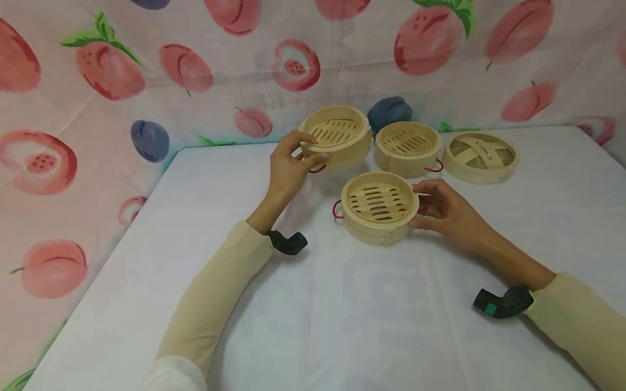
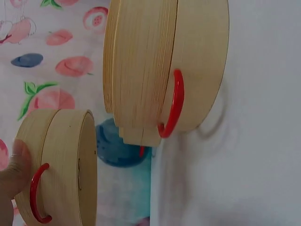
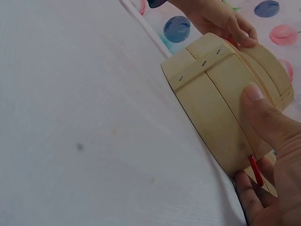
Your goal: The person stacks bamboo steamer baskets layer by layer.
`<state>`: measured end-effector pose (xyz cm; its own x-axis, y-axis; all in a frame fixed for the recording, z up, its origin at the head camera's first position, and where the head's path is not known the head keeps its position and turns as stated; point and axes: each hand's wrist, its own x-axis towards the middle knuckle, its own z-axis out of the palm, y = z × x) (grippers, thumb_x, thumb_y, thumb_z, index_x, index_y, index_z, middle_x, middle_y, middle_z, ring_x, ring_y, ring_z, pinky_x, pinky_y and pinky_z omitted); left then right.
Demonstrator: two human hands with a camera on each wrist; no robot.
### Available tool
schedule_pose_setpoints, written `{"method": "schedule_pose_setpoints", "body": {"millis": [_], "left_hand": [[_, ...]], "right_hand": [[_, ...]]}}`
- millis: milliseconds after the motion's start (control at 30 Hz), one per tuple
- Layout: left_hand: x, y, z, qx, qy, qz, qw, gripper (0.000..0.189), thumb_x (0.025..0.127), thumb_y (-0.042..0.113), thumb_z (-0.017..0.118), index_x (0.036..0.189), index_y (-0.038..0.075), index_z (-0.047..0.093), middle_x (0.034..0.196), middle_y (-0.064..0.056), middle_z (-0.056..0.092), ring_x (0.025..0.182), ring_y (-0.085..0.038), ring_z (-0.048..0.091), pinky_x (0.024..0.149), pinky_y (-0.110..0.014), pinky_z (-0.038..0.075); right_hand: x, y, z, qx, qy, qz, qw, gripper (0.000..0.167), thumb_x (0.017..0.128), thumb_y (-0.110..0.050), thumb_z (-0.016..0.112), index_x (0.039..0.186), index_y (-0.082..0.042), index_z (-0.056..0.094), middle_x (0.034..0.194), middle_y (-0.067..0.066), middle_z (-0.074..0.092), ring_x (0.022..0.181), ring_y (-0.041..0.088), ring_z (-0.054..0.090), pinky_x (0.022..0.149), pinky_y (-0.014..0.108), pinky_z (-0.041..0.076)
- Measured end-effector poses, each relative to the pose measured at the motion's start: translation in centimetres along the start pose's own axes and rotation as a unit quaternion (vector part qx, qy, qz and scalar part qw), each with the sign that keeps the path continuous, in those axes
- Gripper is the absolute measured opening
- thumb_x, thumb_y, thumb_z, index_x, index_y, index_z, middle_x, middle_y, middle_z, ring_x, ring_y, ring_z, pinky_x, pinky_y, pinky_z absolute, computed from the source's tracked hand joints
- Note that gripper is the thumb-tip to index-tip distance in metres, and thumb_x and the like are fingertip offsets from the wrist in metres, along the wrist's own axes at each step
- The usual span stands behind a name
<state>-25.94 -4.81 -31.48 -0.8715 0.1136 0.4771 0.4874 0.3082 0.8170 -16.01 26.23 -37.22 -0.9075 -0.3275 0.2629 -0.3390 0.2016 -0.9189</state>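
My left hand (image 1: pixel 293 168) pinches the rim of a round bamboo steamer basket (image 1: pixel 342 155), thumb outside and fingers over the edge. That basket is held up off the table, and its open underside and red handle show in the left wrist view. Closer to me, my right hand (image 1: pixel 452 214) grips the right side of a second bamboo steamer basket (image 1: pixel 374 233) with slatted base and red handles. In the right wrist view the thumb (image 3: pixel 265 113) presses its wall, with fingers low near the other red handle. This basket's lower edge is at the cloth.
A third steamer basket (image 1: pixel 408 163) stands behind, with a woven bamboo lid (image 1: pixel 481 157) to its right. White cloth (image 1: pixel 342 315) covers the table. A fruit-printed curtain (image 1: pixel 205 108) hangs along the back and left. Each wrist wears a black device.
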Motion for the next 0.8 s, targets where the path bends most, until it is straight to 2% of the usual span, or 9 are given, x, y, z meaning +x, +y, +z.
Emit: {"method": "schedule_pose_setpoints", "body": {"millis": [133,333,500,800], "left_hand": [[-0.7,0.4,0.0,-0.022,-0.002,0.004,0.9998,0.033,0.074,0.022,0.083,0.098,0.008,0.065,0.120,-0.002,0.057,0.114,-0.008,0.050,0.093,-0.037,0.048],[-1.6,0.7,0.4,-0.043,-0.015,-0.002,0.9990,0.031,0.074,0.021,0.084,0.094,0.005,0.066,0.139,-0.003,0.048,0.132,-0.009,0.036,0.097,-0.038,0.045],[-1.9,1.0,0.7,-0.035,-0.023,-0.002,0.9991,0.030,0.074,0.020,0.084,0.093,0.007,0.066,0.138,-0.003,0.047,0.132,-0.006,0.033,0.095,-0.033,0.046],[-3.0,1.4,1.3,-0.018,-0.056,-0.006,0.9982,0.033,0.073,0.022,0.085,0.097,0.009,0.066,0.140,-0.004,0.045,0.131,-0.009,0.036,0.096,-0.036,0.045]], "right_hand": [[0.0,-0.1,0.1,0.007,-0.004,-0.006,0.9999,0.058,0.079,0.012,0.071,0.127,0.004,0.040,0.128,0.013,0.047,0.110,0.017,0.055,0.089,0.021,0.047],[-0.2,-0.2,0.1,0.020,-0.004,-0.010,0.9998,0.057,0.080,0.013,0.069,0.128,0.005,0.040,0.127,0.014,0.046,0.109,0.016,0.055,0.087,0.021,0.049],[-0.1,-0.2,0.0,0.017,-0.002,0.004,0.9999,0.054,0.082,0.011,0.068,0.129,0.003,0.042,0.127,0.011,0.048,0.111,0.015,0.055,0.085,0.021,0.050],[-0.2,-0.6,-0.1,0.010,-0.004,0.001,0.9999,0.054,0.082,0.012,0.068,0.128,0.003,0.042,0.126,0.012,0.047,0.110,0.014,0.055,0.084,0.020,0.050]]}}
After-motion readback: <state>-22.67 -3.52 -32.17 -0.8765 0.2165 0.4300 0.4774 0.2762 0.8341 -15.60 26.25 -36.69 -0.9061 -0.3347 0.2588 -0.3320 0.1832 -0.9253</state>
